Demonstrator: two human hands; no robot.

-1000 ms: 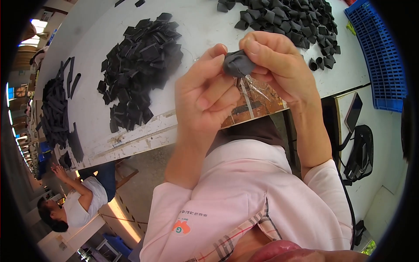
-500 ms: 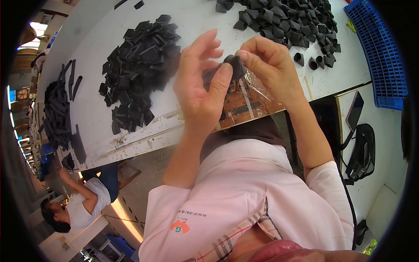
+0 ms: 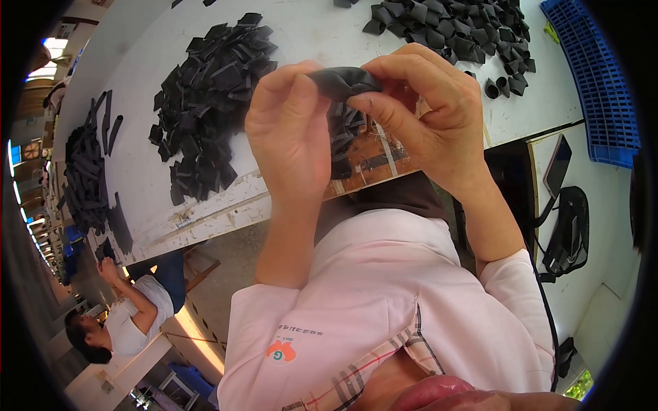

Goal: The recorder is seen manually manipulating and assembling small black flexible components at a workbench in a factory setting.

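Between my two hands, above the table edge, a flexible black piece (image 3: pixel 345 82) is stretched sideways and looks folded along its lower side. My left hand (image 3: pixel 291 123) pinches its left end between thumb and fingers. At the other end, the thumb and index finger of my right hand (image 3: pixel 428 103) grip it. Flat black pieces lie in a heap (image 3: pixel 219 89) to the left of my hands. Beyond my right hand spreads a pile of rolled, cone-like black pieces (image 3: pixel 459 31). A few more flat pieces (image 3: pixel 343 130) lie below my hands, partly hidden.
A worn brown board (image 3: pixel 373 154) is set at the front edge of the white table (image 3: pixel 301 31). Long black strips (image 3: pixel 86 178) are heaped at far left. A blue plastic basket (image 3: pixel 593 82) stands at right. A co-worker (image 3: pixel 127 308) sits at lower left.
The black piece has turned from a bunched shape to lying stretched between both hands. My left hand has closed onto its end. The table view has shifted slightly.
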